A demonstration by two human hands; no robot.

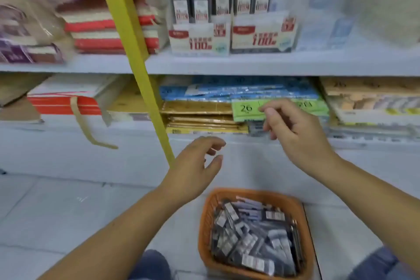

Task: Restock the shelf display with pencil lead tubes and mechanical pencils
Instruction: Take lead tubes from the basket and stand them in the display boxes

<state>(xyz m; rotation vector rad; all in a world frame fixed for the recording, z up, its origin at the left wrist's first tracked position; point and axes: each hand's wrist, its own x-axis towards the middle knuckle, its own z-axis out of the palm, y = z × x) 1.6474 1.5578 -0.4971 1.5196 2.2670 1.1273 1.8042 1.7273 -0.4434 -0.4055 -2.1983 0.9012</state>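
The small print on the packs (250, 234) in the orange basket (204, 234) is too blurred to read (the display boxes (263, 34) also); the goods (325, 20) beside them are only pale shapes.

The white upper shelf (272, 65) carries two clear display boxes of dark packs (261, 36) beside stacked red-and-cream bundles (109, 29). The lower shelf (56, 126) holds flat blue, gold and green packets (200, 109). An orange plastic basket (250, 193) stands on the pale tiled floor (56, 211).
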